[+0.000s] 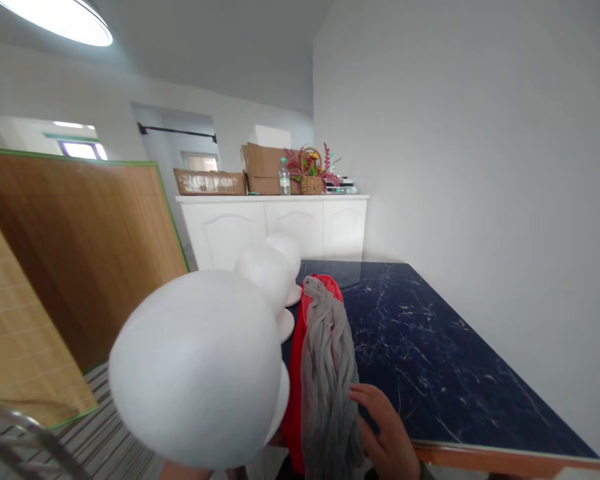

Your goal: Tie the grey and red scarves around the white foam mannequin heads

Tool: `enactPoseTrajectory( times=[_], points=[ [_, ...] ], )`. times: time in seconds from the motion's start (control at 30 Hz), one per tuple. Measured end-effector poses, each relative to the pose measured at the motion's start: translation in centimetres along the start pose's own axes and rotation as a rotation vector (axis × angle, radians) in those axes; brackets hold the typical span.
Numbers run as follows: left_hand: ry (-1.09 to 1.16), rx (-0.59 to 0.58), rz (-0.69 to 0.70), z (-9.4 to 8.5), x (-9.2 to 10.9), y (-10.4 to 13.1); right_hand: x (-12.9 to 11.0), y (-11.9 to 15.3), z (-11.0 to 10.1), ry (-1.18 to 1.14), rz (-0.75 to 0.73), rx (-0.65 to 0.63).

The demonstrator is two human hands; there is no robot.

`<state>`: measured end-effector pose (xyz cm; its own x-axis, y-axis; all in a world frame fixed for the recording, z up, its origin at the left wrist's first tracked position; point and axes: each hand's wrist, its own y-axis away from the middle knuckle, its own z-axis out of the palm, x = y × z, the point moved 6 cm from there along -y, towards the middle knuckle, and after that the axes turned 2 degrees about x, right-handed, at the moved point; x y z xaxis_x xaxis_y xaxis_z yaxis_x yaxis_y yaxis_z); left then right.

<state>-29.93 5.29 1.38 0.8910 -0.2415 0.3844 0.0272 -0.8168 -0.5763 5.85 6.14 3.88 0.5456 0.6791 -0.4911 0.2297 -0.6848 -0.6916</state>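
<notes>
Right hand (386, 430) half-open, fingers bent at edge of gray cloth (329, 373); left hand (185, 471) mostly hidden behind white rounded form (197, 367), grip unclear.

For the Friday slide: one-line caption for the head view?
Head view: right hand against gray fabric over red cloth, beside white foam-like heads on a dark marbled table.
</notes>
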Motion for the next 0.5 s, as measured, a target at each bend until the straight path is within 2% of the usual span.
enactPoseTrajectory(
  times=[0.1, 0.17, 0.23, 0.33, 0.43, 0.5],
  points=[
    [-0.056, 0.033, -0.014, -2.2, -1.9, -1.3, 4.7, 1.1, -0.6, 0.069, 0.173, 0.046],
    [-0.084, 0.034, -0.01, -2.5, -1.9, -2.5, 7.7, 2.0, -1.4, 0.097, 0.318, 0.081],
    [-0.098, 0.028, -0.016, -1.8, -1.6, -3.6, 9.9, 2.8, -2.0, 0.101, 0.466, 0.085],
    [-0.093, 0.019, -0.042, 0.1, -1.4, -4.5, 11.0, 3.5, -2.5, 0.075, 0.59, 0.061],
    [-0.08, -0.006, -0.051, 1.8, -1.4, -4.9, 10.4, 3.5, -2.5, 0.077, 0.584, 0.045],
    [-0.074, -0.02, -0.073, 2.2, -1.6, -5.0, 10.0, 3.3, -2.4, 0.104, 0.571, 0.045]
  ],
)
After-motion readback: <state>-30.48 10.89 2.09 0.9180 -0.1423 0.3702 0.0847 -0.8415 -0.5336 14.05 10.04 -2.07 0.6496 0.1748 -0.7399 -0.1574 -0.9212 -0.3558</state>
